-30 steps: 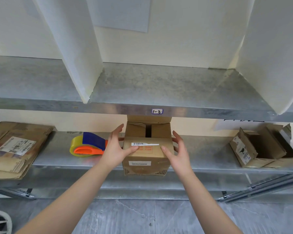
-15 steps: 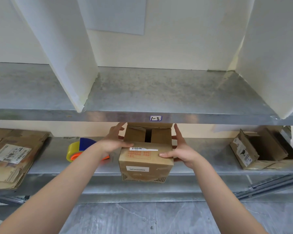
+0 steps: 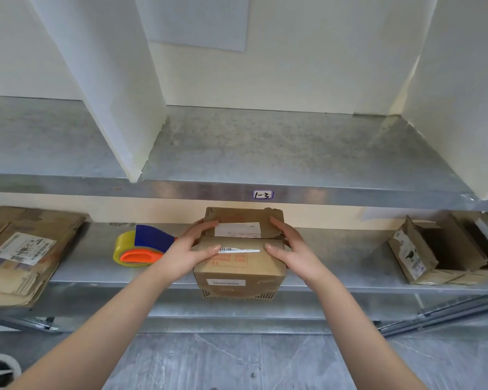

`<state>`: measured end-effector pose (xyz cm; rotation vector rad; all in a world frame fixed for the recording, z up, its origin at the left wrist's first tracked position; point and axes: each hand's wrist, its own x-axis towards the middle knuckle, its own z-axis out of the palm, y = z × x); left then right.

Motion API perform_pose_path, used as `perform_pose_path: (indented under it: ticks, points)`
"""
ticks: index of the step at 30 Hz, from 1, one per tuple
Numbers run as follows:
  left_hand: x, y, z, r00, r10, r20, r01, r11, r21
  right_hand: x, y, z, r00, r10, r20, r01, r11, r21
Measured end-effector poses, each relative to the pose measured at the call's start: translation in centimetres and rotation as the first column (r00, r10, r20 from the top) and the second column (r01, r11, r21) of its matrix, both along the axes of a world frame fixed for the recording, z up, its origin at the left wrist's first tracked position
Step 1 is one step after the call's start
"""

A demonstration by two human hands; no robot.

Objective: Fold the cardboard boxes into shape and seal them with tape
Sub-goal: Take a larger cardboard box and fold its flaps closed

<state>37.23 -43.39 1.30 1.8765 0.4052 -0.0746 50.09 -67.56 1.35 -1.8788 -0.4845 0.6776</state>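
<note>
Cardboard box on galvanized shelf

A small box sits at the front edge of the lower shelf, directly below a label stuck to the front lip of the upper shelf. A tape dispenser lies just left of the box. Farther left rests a stack of flattened boxes. Well to the right sits an open box. On the upper shelf stand two dividers, one at the left and one at the right.
</note>
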Motion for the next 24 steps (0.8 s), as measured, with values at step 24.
perform_pose_path:
  ticks: [24]
  points:
    - [-0.5,-3.6,-1.1,0.996,-0.048,0.069,0.052,0.997,-0.063,-3.0,-3.5,-1.2,0.987,-0.132,0.094,0.132,0.991,0.003]
